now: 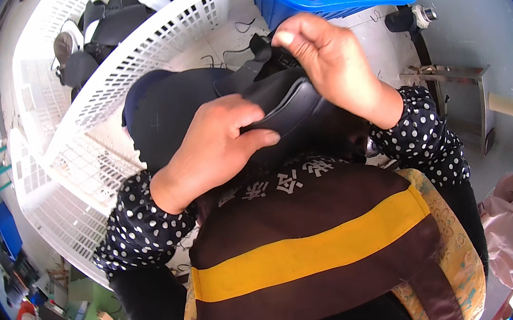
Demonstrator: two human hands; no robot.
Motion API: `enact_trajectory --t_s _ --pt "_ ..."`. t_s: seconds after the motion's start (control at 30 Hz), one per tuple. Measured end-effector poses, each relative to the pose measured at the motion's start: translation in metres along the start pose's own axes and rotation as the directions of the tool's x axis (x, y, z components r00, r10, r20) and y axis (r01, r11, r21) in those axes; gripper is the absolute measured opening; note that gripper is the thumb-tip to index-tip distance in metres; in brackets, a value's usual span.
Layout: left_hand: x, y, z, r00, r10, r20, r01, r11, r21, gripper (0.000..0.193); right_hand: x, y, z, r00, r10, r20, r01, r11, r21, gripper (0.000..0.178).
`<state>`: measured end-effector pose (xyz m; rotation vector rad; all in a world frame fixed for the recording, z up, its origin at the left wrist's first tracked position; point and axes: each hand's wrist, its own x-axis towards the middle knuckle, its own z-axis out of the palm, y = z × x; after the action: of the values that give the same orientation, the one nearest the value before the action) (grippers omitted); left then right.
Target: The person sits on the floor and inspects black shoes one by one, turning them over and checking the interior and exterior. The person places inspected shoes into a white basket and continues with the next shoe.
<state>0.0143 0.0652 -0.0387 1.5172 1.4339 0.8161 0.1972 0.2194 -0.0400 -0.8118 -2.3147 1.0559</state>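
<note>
A black shoe upper (292, 108) with a padded, light-edged collar is held up over my lap. My left hand (213, 143) is closed on its left edge, thumb and fingers pinching the black material. My right hand (334, 62) is closed at its far end, thumb and forefinger pressed together near a narrow black strap (261, 49). The upper's underside and the right hand's lower fingers are hidden. Behind the left hand is a rounded dark pad-like surface (162, 110); what it belongs to cannot be made out.
White perforated plastic baskets (148, 46) stand at the left, the far one holding black and white shoe pieces (121, 27). A blue crate (340, 6) with similar pieces is at the back. Thread scraps lie on the floor. A metal frame (455, 74) stands right, by the wall.
</note>
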Motion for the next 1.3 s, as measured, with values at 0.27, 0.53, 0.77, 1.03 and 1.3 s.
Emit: enact_trajectory --t_s 0.27,0.53,0.77,1.03,1.3 --pt "-0.001 -0.011 0.001 0.995 -0.104 -0.003 0.103 0.991 -0.082 0.023 -0.013 0.031 -0.041 0.973 0.147 0.179 -0.204 0.909 0.364 0.026" --pt "0.001 -0.003 -0.004 0.991 -0.132 0.029 0.134 0.986 -0.100 0.021 -0.025 0.025 -0.039 0.939 -0.080 0.335 -0.080 0.894 0.440 0.022" --pt "0.010 0.022 -0.003 0.988 -0.057 -0.141 0.039 0.991 -0.128 0.019 -0.039 0.021 -0.037 0.955 -0.028 0.296 -0.111 0.889 0.445 0.037" --pt "0.032 0.029 0.004 0.994 -0.011 -0.107 0.011 1.000 0.001 0.013 -0.052 0.025 -0.027 0.985 -0.030 0.172 -0.058 0.874 0.482 0.034" --pt "0.036 0.025 0.008 0.947 -0.313 -0.077 0.276 0.911 -0.307 0.004 -0.057 0.042 -0.023 0.977 -0.015 0.213 -0.115 0.805 0.582 0.018"
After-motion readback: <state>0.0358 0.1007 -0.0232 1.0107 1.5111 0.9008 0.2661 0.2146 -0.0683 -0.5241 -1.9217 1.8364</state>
